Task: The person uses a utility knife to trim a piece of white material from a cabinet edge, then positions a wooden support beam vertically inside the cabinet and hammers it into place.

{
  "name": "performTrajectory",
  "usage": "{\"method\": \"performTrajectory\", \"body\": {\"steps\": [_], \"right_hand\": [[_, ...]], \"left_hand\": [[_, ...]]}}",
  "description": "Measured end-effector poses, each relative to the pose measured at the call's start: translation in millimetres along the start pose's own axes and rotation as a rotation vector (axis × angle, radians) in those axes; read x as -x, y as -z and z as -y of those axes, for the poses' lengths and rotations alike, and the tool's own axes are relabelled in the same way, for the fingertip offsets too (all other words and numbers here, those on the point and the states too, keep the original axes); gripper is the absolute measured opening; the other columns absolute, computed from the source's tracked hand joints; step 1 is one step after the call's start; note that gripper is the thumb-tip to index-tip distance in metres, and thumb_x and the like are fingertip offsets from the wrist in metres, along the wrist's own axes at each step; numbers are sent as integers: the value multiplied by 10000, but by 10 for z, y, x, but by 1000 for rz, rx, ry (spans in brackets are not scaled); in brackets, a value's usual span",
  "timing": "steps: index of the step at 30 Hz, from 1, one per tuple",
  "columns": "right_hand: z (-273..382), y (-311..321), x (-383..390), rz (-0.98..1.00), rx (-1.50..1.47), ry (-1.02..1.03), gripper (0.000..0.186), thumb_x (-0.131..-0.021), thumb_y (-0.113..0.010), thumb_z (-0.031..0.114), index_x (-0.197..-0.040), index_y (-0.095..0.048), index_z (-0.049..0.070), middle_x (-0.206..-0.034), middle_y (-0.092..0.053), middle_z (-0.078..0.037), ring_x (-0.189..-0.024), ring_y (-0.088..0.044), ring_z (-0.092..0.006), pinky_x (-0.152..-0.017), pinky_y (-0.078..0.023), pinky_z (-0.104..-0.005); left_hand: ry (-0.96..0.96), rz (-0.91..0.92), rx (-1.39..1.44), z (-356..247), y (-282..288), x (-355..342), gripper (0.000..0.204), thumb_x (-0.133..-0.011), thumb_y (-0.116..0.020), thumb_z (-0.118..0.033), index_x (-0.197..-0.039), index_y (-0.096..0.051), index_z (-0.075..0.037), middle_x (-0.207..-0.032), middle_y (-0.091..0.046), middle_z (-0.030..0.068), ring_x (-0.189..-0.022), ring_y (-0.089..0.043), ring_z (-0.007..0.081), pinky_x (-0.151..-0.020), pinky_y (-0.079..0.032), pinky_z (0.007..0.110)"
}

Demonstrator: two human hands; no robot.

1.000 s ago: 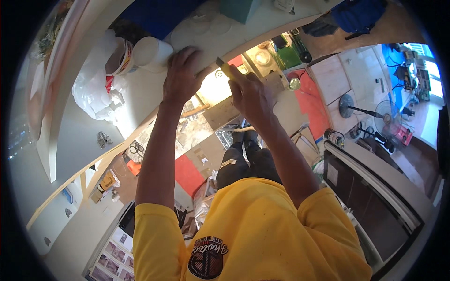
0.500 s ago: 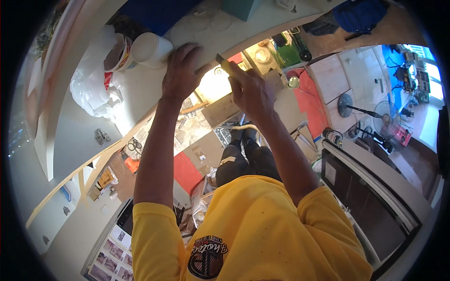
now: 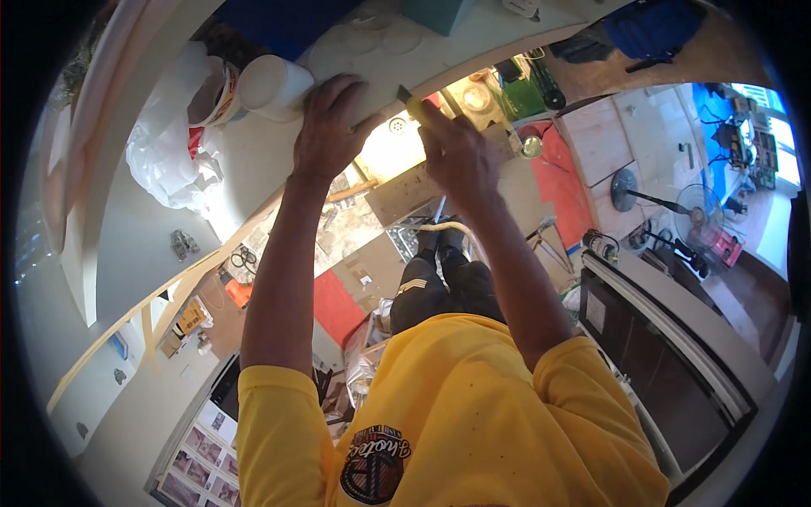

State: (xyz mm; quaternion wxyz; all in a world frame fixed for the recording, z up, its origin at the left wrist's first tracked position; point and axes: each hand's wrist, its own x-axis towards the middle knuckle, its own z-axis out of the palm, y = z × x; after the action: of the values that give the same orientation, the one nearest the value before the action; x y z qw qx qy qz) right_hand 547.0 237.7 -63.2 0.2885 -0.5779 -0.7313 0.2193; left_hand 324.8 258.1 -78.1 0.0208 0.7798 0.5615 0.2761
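Observation:
My right hand (image 3: 459, 152) is closed round a yellow-handled knife (image 3: 416, 108). The knife's short dark blade points up and left, at the front edge of a pale board-like surface (image 3: 380, 80). My left hand (image 3: 331, 127) lies on that same edge, fingers bent over the top and thumb stretched apart toward the knife; it holds nothing I can see. Right beside its fingers stands a white plastic tub (image 3: 274, 89). The left palm's underside is hidden.
Left of the tub are a printed bucket (image 3: 215, 93) and a crumpled white plastic bag (image 3: 165, 160). A teal box (image 3: 435, 13) stands on the surface farther back. Below, the floor holds red sheets (image 3: 562, 182), a hammer (image 3: 541, 228) and a standing fan (image 3: 697, 211).
My right hand and the knife have shifted slightly to the right along the edge, and the blade has tipped up a little. My left hand has stayed nearly in place.

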Motion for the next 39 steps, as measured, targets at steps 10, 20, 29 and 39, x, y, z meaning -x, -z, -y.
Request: {"method": "performTrajectory", "body": {"steps": [10,20,29,39], "right_hand": [[-82,105,-33,32,-34,43,409,-889,-733,174,-1290,-667,216,-798,-653,-143,-708,-678,-330,-618,-533,-448],[-112,88,-130,1,15,96,364,-911,-709,234,-1269,-686,171,-846,-688,-170,-687,-697,-353,-609,-565,-438],[-134,171,-59,31,-6,59,339,-910,-709,234,-1246,-697,191,-844,-685,-171,-702,-696,-358,-603,-565,-436],[-110,158,-170,-6,21,88,343,-903,-715,231,-1243,-701,188,-839,-679,-149,-717,-692,-344,-630,-556,-444]], "left_hand": [[22,50,-2,15,16,9,532,-821,-818,-305,-1262,-637,-69,-1339,-565,94,-1263,-531,304,-1098,-416,460],[4,9,23,-32,15,-14,528,-776,-827,-281,-1227,-645,-74,-1309,-571,71,-1208,-551,315,-1058,-436,471],[53,70,8,-58,45,-33,503,-811,-821,-285,-1231,-659,-59,-1325,-590,90,-1264,-536,311,-1092,-421,446],[25,56,-6,-22,33,-47,505,-813,-818,-282,-1232,-658,-48,-1314,-593,103,-1257,-543,311,-1085,-423,451]]}}
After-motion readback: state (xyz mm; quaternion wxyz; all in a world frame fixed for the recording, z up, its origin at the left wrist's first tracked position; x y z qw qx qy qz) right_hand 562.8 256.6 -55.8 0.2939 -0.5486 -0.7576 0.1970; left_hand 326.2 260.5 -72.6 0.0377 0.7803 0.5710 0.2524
